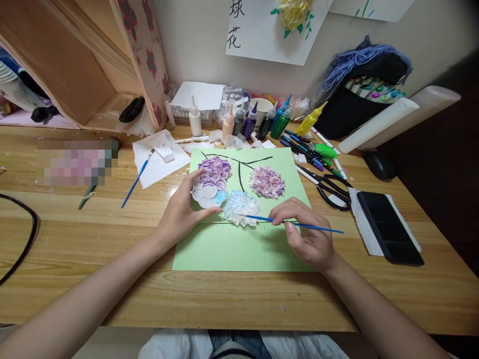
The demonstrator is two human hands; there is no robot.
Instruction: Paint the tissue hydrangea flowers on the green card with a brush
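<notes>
My right hand (309, 232) pinches a thin blue paintbrush (310, 227), its tip touching a white crumpled-paper flower (241, 207) tinged with light blue. Thumb and index finger of my left hand (183, 204) curve around the edge of a small white paint palette (205, 200), with the other fingers hidden. One well of the palette holds light blue paint, and others have purple stains. All this is over a light green sheet (239, 249), which bears a purple flower (220, 167), a pinkish-purple flower (267, 182) and black drawn stems.
A second brush (137, 178) lies by a white tissue (159, 154) on the left. Several paint bottles (250, 120) stand behind the sheet. Scissors (335, 190), pens (305, 149) and a black palette case (389, 227) are on the right. A pink box (145, 60) stands back left.
</notes>
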